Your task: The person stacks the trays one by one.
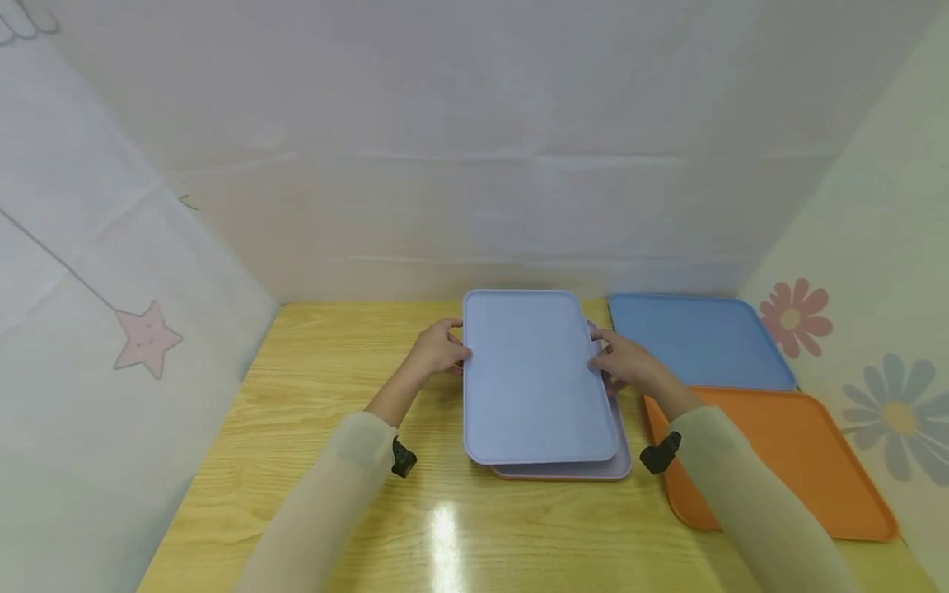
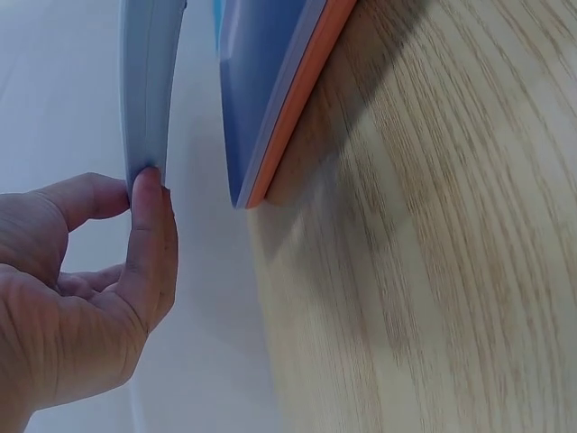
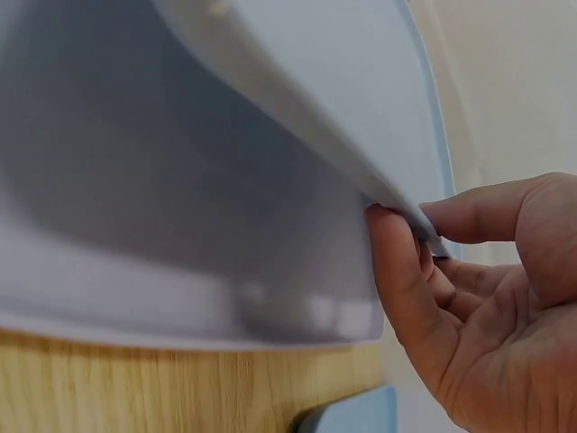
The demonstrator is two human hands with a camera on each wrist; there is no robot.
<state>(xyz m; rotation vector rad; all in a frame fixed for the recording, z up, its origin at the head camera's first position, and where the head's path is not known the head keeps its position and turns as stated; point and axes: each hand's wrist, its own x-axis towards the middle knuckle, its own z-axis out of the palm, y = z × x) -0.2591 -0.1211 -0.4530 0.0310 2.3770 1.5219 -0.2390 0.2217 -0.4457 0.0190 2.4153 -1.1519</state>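
left hand and right hand pinch raised tray from opposite sides

This looks like a screened-off tabletop space, in a home or a studio one cannot tell, where creased pale sheeting printed with a pink star and flowers encloses a wood-grain table on three sides.

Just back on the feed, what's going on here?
A person's left hand and right hand grip a pale blue tray by opposite edges, holding it up over a purple tray stacked on an orange one. To the right, a blue tray and another orange tray lie on the table.
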